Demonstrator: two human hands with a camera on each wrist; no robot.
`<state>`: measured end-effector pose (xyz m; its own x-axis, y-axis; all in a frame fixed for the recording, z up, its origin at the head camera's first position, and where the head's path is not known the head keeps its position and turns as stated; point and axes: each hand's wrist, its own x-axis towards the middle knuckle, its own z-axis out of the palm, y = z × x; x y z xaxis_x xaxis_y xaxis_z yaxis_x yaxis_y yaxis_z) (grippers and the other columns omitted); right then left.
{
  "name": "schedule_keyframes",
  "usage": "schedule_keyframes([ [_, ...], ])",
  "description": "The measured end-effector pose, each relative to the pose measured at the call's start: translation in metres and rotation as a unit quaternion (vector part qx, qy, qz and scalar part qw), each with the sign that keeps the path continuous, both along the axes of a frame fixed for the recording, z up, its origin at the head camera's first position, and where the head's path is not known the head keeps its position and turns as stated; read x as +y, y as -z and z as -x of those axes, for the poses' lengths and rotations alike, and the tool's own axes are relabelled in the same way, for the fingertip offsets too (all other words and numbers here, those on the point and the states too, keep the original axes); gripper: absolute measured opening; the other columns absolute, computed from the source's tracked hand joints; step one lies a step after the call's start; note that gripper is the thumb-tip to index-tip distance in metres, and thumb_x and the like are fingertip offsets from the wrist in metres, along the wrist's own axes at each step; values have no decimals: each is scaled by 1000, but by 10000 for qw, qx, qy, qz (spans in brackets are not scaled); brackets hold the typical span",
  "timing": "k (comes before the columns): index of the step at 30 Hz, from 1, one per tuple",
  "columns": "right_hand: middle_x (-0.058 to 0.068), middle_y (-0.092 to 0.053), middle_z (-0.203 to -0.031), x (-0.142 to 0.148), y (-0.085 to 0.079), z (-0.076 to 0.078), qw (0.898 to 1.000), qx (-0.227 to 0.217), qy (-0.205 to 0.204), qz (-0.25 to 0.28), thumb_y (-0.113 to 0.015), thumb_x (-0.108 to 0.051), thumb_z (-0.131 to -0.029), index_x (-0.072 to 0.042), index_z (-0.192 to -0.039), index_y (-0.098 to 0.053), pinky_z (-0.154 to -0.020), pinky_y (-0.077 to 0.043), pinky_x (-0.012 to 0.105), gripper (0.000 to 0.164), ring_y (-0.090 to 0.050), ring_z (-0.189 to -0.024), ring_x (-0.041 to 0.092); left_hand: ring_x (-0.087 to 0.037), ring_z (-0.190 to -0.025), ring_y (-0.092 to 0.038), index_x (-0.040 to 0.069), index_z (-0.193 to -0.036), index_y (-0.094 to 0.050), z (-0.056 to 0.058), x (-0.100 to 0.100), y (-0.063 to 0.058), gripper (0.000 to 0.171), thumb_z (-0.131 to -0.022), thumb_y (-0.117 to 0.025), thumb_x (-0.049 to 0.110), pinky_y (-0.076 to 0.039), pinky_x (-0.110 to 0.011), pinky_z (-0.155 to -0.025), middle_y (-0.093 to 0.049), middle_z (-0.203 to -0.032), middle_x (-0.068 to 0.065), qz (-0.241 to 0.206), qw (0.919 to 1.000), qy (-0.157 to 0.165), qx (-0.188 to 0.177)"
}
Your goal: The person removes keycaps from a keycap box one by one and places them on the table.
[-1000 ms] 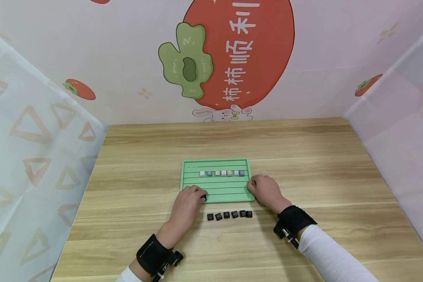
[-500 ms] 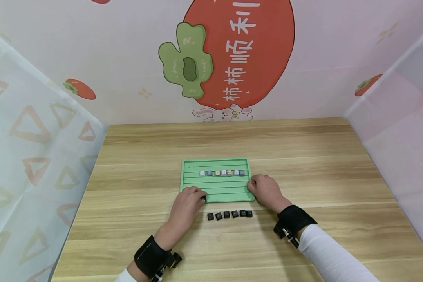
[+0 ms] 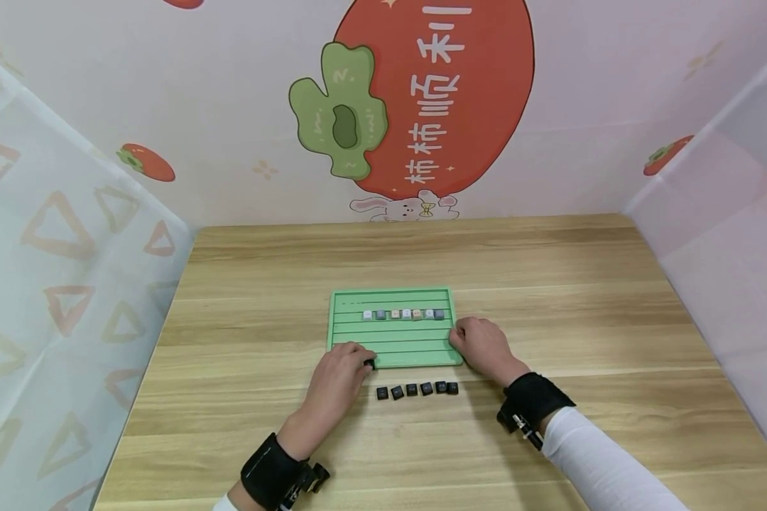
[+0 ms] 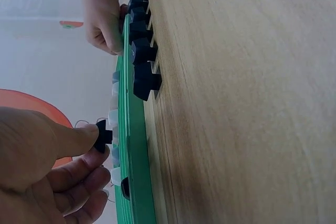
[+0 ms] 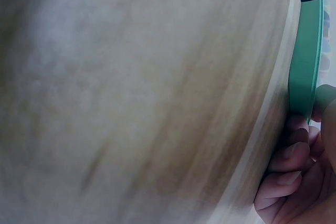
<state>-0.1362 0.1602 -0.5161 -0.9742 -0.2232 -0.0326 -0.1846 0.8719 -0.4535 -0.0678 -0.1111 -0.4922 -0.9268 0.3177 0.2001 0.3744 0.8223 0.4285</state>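
Note:
My left hand (image 3: 337, 375) pinches a black keycap (image 4: 102, 136) between thumb and index finger, just above the front left part of a green board (image 3: 415, 359). In the left wrist view a small gap shows between that keycap and the board. On an upper line of the board sits a row of several white, grey and beige keycaps (image 3: 406, 314). My right hand (image 3: 483, 348) grips the board's right edge; the right wrist view shows the thumb (image 5: 324, 100) on top and curled fingers (image 5: 287, 160) at the side.
Several black keycaps (image 3: 412, 389) lie in a loose row on the wooden table (image 3: 569, 298), in front of the board. A printed sheet (image 3: 230, 106) stands behind the table, with more sheeting on the left and right.
My left hand and wrist have lowered slightly toward the near side, with the black keycap still pinched. The right hand stays on the board's edge, and the rows of keycaps look unchanged.

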Motion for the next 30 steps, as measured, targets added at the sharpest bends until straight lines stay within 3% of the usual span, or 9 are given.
schedule_keyframes([
  [30, -4, -29, -51, 0, 0, -1, 10000, -33, 12, -84, -52, -19, -87, -13, -55, -39, -47, -26, 27, 35, -32, -47, 12, -17, -85, -57, 13, -98, -73, -11, 0, 0, 18, -80, -70, 11, -47, -32, -75, -65, -92, 0, 27, 9998, 87, -192],
])
